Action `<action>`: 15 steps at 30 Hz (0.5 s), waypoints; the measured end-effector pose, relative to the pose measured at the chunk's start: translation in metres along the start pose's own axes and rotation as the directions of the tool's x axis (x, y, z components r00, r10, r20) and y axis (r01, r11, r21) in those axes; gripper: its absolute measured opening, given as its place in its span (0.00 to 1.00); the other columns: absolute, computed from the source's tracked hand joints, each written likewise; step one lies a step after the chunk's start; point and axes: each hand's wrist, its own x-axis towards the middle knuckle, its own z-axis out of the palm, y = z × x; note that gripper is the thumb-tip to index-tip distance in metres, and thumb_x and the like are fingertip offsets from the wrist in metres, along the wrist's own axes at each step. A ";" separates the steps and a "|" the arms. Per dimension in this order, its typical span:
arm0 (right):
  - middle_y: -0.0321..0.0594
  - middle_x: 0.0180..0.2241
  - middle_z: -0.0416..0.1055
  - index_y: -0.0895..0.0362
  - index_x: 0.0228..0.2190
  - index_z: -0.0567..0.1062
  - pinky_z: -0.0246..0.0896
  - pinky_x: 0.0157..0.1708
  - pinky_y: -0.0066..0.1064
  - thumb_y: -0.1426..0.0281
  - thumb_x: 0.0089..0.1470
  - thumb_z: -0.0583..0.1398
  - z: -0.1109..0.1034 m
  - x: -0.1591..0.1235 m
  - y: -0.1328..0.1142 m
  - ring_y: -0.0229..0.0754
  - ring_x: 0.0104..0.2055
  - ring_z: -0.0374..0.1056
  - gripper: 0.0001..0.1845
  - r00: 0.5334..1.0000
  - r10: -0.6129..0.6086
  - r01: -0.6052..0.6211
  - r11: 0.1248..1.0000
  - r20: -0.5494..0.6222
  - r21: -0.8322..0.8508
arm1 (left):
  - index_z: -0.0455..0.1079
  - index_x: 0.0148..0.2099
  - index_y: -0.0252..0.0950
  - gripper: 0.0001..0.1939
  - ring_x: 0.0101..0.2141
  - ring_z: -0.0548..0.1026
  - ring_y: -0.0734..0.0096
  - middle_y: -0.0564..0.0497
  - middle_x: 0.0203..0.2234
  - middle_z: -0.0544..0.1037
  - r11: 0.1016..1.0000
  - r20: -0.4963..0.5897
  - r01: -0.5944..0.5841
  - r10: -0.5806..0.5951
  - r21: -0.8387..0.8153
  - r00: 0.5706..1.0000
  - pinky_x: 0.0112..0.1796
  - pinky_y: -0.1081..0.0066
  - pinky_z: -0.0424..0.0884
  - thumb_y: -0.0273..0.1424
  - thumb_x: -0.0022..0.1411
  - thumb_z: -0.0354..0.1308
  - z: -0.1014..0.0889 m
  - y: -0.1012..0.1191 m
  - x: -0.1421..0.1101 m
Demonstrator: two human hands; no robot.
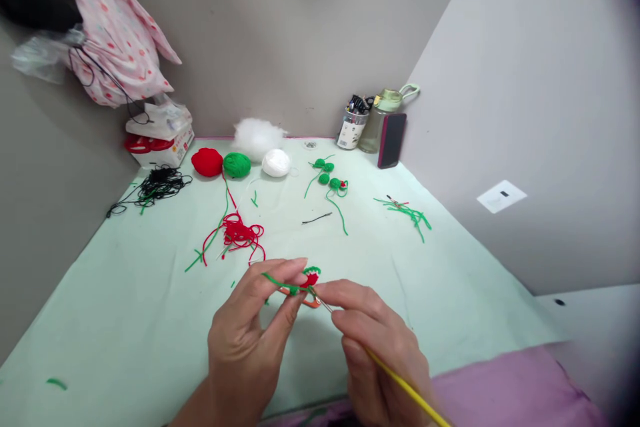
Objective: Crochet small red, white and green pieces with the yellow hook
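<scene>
My left hand (255, 327) pinches a small crochet piece (311, 276), red with a white line and a green edge. A strand of green yarn (280, 282) runs over the left fingers to the piece. My right hand (380, 340) is closed around a crochet hook (403, 383) with a yellow handle, its metal tip against the green stitches. Just beneath the piece lies something orange (311, 303), perhaps scissor handles, mostly hidden by the fingers. Where the tip meets the yarn is partly covered.
Red (207, 162), green (237, 165) and white yarn balls (276, 163) sit at the back beside stuffing (257, 137). Tangled red yarn (241, 232), black yarn (161, 185), green crocheted balls (324, 178) and green scraps (413, 213) lie around. A phone (393, 141) leans against a bottle (371, 130).
</scene>
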 end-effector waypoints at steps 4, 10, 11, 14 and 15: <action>0.55 0.44 0.83 0.57 0.50 0.74 0.82 0.41 0.40 0.83 0.60 0.56 0.003 -0.002 0.001 0.50 0.47 0.82 0.19 0.998 -0.050 0.049 0.999 0.041 0.010 | 0.82 0.52 0.54 0.23 0.41 0.81 0.65 0.55 0.38 0.85 0.995 0.034 -0.086 0.084 0.046 0.996 0.43 0.68 0.81 0.19 0.64 0.66 -0.003 -0.005 -0.001; 0.54 0.43 0.82 0.57 0.46 0.75 0.81 0.40 0.37 0.85 0.57 0.56 0.001 0.003 -0.002 0.49 0.45 0.82 0.18 0.999 -0.014 0.012 0.999 0.051 0.032 | 0.81 0.54 0.55 0.29 0.43 0.82 0.66 0.56 0.41 0.86 0.971 0.067 -0.220 0.214 0.092 0.975 0.45 0.67 0.80 0.14 0.62 0.64 -0.006 -0.010 0.002; 0.53 0.42 0.83 0.57 0.46 0.75 0.81 0.40 0.37 0.85 0.57 0.56 0.000 0.005 -0.003 0.48 0.44 0.82 0.19 0.999 0.000 -0.002 0.999 0.054 0.043 | 0.81 0.54 0.56 0.30 0.43 0.82 0.65 0.56 0.41 0.86 0.959 0.080 -0.264 0.256 0.105 0.963 0.46 0.67 0.79 0.13 0.61 0.64 -0.006 -0.010 0.003; 0.49 0.39 0.83 0.56 0.46 0.76 0.81 0.38 0.36 0.85 0.59 0.56 0.002 0.007 -0.004 0.47 0.43 0.82 0.19 0.999 0.034 -0.036 0.997 0.031 0.064 | 0.80 0.56 0.55 0.33 0.43 0.83 0.64 0.56 0.41 0.87 0.920 0.122 -0.368 0.353 0.135 0.928 0.46 0.66 0.79 0.11 0.60 0.63 -0.006 -0.011 0.007; 0.49 0.39 0.83 0.56 0.46 0.76 0.81 0.37 0.35 0.85 0.60 0.55 0.003 0.006 -0.004 0.47 0.43 0.82 0.19 0.999 0.043 -0.044 0.997 0.024 0.059 | 0.80 0.56 0.54 0.33 0.42 0.83 0.64 0.55 0.40 0.87 0.915 0.126 -0.378 0.363 0.137 0.923 0.45 0.66 0.79 0.11 0.60 0.63 -0.005 -0.011 0.007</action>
